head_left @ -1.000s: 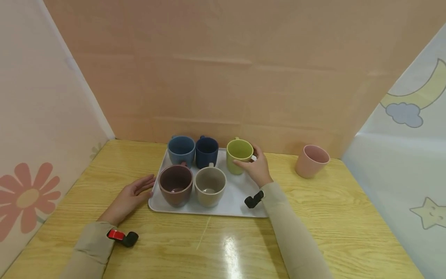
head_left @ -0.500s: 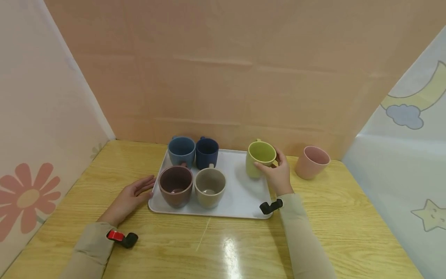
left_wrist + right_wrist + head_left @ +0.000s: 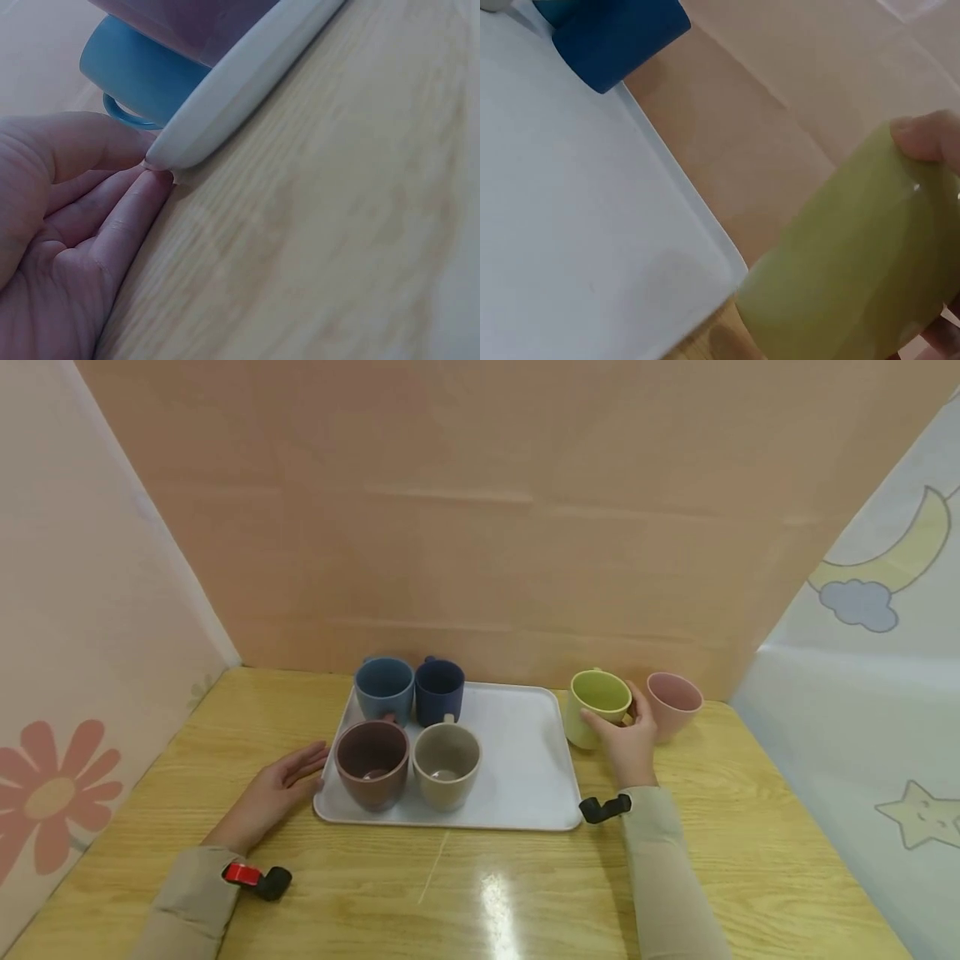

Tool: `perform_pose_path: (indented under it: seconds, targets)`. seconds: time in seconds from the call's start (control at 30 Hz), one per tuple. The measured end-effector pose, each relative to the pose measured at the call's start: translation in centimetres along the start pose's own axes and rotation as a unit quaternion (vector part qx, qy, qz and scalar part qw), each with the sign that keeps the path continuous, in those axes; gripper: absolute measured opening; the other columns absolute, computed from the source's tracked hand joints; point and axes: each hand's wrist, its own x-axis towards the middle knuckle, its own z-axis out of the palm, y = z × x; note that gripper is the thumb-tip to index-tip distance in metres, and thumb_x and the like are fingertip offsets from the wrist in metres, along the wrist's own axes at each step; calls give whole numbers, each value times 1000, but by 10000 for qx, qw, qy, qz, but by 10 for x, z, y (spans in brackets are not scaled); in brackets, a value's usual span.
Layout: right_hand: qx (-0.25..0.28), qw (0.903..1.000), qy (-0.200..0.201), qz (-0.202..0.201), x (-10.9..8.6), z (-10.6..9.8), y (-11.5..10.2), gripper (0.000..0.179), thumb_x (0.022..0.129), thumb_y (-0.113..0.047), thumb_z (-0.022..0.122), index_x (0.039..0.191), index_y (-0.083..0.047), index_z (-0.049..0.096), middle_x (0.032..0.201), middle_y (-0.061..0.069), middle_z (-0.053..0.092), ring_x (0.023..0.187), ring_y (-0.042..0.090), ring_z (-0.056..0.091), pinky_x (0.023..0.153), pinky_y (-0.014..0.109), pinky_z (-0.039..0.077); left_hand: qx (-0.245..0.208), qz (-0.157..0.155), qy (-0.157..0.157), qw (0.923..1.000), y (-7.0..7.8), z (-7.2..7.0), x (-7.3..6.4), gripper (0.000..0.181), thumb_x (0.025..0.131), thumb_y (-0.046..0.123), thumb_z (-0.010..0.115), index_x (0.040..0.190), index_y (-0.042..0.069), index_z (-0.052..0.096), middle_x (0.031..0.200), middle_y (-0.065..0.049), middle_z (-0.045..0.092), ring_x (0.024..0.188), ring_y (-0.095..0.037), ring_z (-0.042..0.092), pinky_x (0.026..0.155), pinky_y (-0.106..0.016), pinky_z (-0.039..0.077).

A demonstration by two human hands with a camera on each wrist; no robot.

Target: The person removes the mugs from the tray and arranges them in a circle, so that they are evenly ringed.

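Observation:
My right hand grips the yellow-green mug by its sides, thumb in front and fingers behind. The mug is just off the right end of the white tray; in the right wrist view the mug hangs beside the tray's corner. At the tray's left edge my left hand pinches the rim. The left wrist view shows thumb and fingers meeting at the tray edge. On the tray stand a light blue mug, a navy mug, a maroon mug and a beige mug.
A pink cup stands on the wooden table to the right, partly behind my right hand. A tan backdrop rises behind the tray, with printed panels on both sides.
My right hand has carried the yellow-green mug rightward, from over the tray to beyond its right edge, close to the pink cup. The left hand has stayed at the tray's left edge.

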Motion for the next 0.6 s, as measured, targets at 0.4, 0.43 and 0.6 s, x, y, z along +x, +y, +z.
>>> perform_pose_path:
  seconds: [0.4,0.43,0.6]
  targets:
    - [59,9995,271,-131,8,-12,9,87,77,-6,89,151,-8,44,142,8,51,127,20,51,107,27,43,27,-34,-13,10000,2,0,1,70,102,22,64,159,1,29,154,-21,43,128,7,47,97,-8,40]
    - [57,9995,276,-109,8,-13,9,87,77,-6,88,151,-8,43,143,8,50,128,20,51,109,28,42,36,-48,-14,10000,3,0,0,70,102,23,64,159,2,29,154,-21,43,128,7,47,97,-7,40]
    - [102,9994,322,107,7,-16,9,95,78,-6,88,156,-7,34,149,12,45,135,24,45,114,32,38,94,-82,-11,9999,5,-1,-1,70,102,24,64,159,1,29,154,-22,43,125,10,47,96,-7,40]
